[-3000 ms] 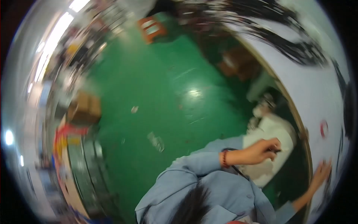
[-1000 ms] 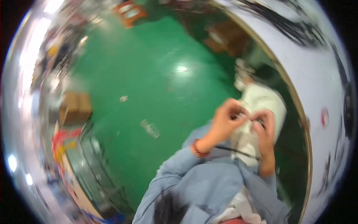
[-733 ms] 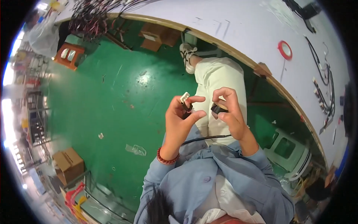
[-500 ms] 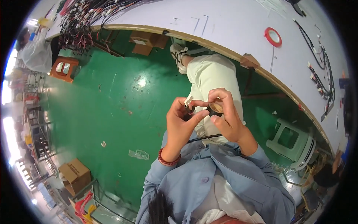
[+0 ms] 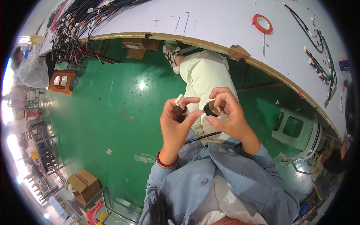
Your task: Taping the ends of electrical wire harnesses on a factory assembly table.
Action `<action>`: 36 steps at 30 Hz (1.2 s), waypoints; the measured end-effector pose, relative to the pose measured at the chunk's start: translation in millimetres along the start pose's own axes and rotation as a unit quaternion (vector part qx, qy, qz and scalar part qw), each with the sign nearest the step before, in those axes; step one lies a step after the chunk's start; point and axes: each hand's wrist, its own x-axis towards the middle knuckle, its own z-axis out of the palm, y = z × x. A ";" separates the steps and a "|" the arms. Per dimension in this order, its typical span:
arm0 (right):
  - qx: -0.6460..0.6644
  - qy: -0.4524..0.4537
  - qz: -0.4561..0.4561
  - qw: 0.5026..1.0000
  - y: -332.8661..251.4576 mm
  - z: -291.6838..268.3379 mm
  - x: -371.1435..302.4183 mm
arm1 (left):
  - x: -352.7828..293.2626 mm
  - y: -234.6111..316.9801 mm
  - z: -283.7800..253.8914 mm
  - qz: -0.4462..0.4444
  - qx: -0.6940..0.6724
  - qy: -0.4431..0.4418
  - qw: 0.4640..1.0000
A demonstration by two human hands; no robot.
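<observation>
Over my lap, my left hand [image 5: 171, 122] curls its fingers round a small white connector [image 5: 179, 100], and dark wires show just below it inside the palm. My left thumb and index finger stretch toward the right hand. My right hand [image 5: 234, 119] grips a small roll of black tape [image 5: 210, 110] with a brown cardboard core, held between bent fingers and thumb. The two hands are a short gap apart. A black cable [image 5: 202, 137] crosses below them, near my waist; where its left end goes is hidden behind the left wrist.
A white table [image 5: 221, 22] curves across the far side, bearing a heap of wire harnesses [image 5: 75, 33], a red tape roll [image 5: 262, 24] and more black harnesses [image 5: 322, 63]. Stools, one orange [image 5: 62, 81] and one pale green [image 5: 296, 129], stand on the green floor. A cardboard box [image 5: 84, 183] sits lower left.
My left hand has shifted slightly left, widening the gap between the hands. The tape roll has turned, so more of its black side shows. The whole view has shifted a little.
</observation>
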 end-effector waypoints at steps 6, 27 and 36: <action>-0.063 -0.026 -0.047 0.997 1.4 -5.0 -6.5 | -4.5 0.1 14.8 -0.021 0.007 -0.017 1.000; 0.037 -0.022 -0.122 0.992 13.4 -20.8 -39.0 | 5.4 -24.4 11.3 -0.078 -0.058 0.008 0.995; 0.114 0.022 0.099 0.988 0.7 -11.8 -20.1 | -3.1 -8.4 11.3 -0.070 -0.015 -0.039 0.997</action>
